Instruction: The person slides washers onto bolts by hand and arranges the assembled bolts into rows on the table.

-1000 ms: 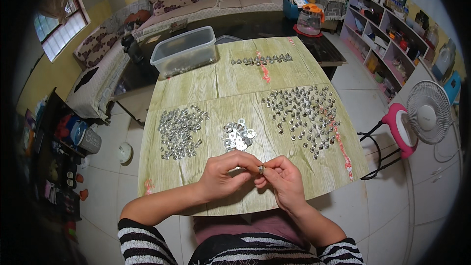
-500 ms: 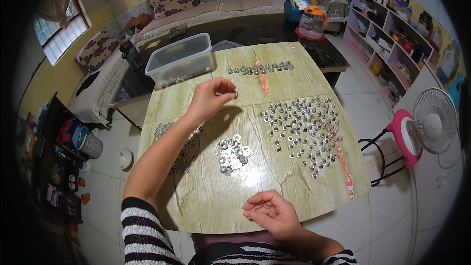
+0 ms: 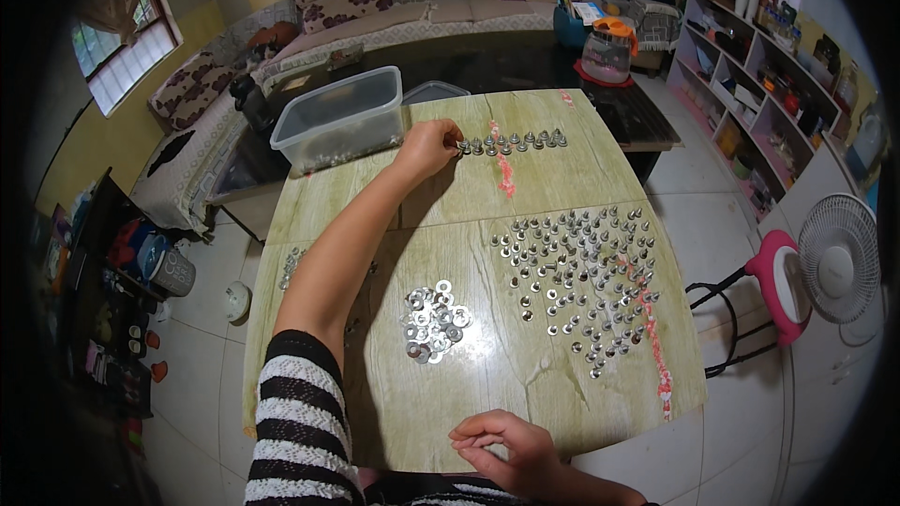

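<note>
My left hand (image 3: 433,148) reaches across to the far part of the table, its fingertips pinched round a small metal screw at the left end of a row of screws (image 3: 527,142). These stand close together, heads down and tips up. The fingers hide most of the held piece. My right hand (image 3: 506,450) rests near the table's front edge, fingers curled in against the thumb; whether anything lies inside is hidden. Between the hands lies a loose pile of flat metal washers (image 3: 436,320). Many more upright screws (image 3: 586,272) are spread over the right side.
A clear plastic tub (image 3: 342,122) with small metal pieces inside stands at the table's far left corner. Small metal parts (image 3: 291,267) lie left of my forearm, partly hidden. Beyond the wood-patterned table (image 3: 487,403) is a dark low table; a fan (image 3: 834,267) stands at right.
My left hand has moved away from me and slightly right, bringing the small screw to the row's left end. My right hand has curled in more and stays near the front edge.
</note>
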`<state>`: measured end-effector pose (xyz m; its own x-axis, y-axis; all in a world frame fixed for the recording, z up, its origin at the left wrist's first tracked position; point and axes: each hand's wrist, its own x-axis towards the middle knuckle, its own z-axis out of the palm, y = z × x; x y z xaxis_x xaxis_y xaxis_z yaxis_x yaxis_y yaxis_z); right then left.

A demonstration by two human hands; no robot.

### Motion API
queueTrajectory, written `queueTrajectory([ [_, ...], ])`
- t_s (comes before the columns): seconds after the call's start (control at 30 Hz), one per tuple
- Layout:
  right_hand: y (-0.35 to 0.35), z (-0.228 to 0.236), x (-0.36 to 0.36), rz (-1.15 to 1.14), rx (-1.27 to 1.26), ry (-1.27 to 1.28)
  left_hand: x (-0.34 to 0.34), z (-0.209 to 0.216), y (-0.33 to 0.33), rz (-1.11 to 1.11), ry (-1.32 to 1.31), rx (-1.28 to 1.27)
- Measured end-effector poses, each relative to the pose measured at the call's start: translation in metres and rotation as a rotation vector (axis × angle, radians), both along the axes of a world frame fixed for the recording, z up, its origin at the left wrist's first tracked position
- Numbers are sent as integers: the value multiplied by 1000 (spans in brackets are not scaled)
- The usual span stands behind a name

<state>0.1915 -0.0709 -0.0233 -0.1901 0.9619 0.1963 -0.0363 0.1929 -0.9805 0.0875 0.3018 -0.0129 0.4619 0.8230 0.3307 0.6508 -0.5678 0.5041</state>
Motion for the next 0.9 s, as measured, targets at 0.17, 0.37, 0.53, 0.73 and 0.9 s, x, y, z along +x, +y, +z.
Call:
queueTrajectory([
  [0.17,0,0,0,-52,57,15,0,-6,7,52,44,100],
  [0.37,0,1,0,-39,48,27,-1,-8,7,27,16,101],
  [0.53,-2,-3,2,32,8,12,-10,2,-6,50,58,115],
  [0.73,-3,2,4,-7,35,-13,-25,20,-44,32,62,47],
  [0.9,-7,8,10,-105,269,-209,-60,34,-108,-87,62,-70],
])
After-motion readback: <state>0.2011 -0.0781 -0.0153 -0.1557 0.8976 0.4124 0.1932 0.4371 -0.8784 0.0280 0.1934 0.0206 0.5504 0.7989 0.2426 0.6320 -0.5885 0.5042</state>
